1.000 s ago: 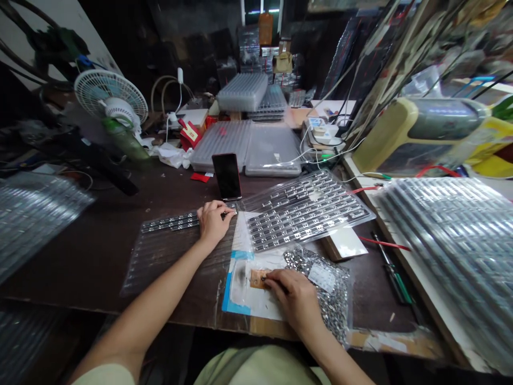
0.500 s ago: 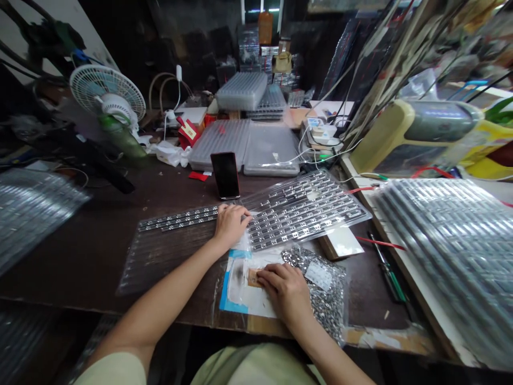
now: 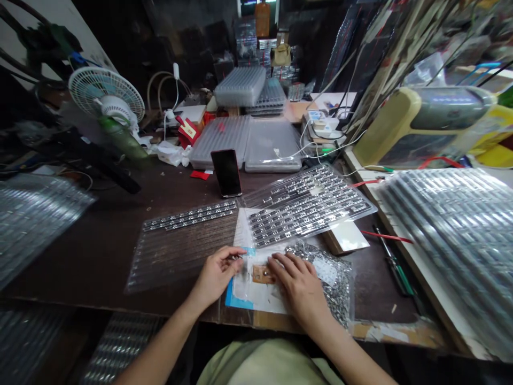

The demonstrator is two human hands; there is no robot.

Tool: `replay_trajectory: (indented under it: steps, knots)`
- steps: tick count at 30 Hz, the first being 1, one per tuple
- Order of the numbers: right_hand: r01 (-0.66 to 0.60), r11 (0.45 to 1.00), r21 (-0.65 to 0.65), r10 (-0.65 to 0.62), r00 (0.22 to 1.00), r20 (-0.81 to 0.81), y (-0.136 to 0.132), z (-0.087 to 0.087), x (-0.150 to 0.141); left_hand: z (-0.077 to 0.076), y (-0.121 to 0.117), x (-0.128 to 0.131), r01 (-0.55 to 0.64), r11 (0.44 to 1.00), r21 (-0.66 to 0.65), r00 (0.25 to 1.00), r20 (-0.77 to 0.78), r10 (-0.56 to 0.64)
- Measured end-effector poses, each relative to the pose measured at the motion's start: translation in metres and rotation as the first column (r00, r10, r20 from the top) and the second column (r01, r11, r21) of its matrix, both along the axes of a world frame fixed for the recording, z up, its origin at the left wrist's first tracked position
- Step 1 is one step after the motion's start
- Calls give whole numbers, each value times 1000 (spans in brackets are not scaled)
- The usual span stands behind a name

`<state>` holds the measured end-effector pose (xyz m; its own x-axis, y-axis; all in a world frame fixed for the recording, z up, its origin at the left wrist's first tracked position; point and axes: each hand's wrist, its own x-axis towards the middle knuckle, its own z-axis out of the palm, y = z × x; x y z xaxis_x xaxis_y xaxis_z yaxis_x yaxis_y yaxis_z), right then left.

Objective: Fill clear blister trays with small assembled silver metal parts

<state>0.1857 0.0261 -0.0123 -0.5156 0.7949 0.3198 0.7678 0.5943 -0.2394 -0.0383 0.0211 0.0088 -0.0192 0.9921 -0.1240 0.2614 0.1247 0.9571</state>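
Two bare hands work at a cluttered table (image 3: 172,190), where we see the left hand (image 3: 218,274) over the left edge of a white sheet (image 3: 266,298) trimmed in blue. Its thumb and forefinger curl toward each other; we cannot tell whether they pinch anything. The right hand (image 3: 301,286) reaches in from the other side, fingers slightly spread and extended, the tips just beside a small brown block (image 3: 259,274) that lies on the sheet between the hands. A small, dark round spot shows on the block, too small for us to identify.

Next to the right hand, we find a clear bag of small metal parts (image 3: 340,303) with a white label. Beyond it, a clear tray (image 3: 308,211) holds many rows of metal pieces; at left, a second tray (image 3: 180,256) carries filled rows along its far edge. Behind them we see a dark-screened phone (image 3: 226,172) propped upright, and at right a green-handled screwdriver (image 3: 401,275) near stacked clear trays (image 3: 449,230).
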Motion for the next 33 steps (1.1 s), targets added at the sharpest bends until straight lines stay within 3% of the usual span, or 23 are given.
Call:
replay_trajectory:
  steps: [3, 6, 15, 21, 26, 33]
  knots:
    - [-93, 995, 33, 88, 985, 146, 0, 3, 22, -4, -2, 15, 21, 994, 108, 987, -162, -3]
    - [-104, 994, 34, 97, 983, 158, -1, 4, 34, -8, -2, 27, 74, 981, 180, 965, -262, -24]
    - [15, 1000, 21, -11, 981, -194, 10, 0, 29, -22, -8, 36, 146, 944, 295, 944, -327, -44]
    - [86, 996, -28, -91, 943, -321, 11, 1, 29, -26, -12, 39, 183, 924, 336, 929, -366, -51]
    - [65, 996, -66, -85, 926, -369, 9, 3, 30, -25, -12, 42, 208, 916, 342, 903, -427, -46]
    - [89, 987, -130, -126, 943, -307, 3, 7, 20, -21, -11, 44, 207, 927, 314, 898, -438, -53]
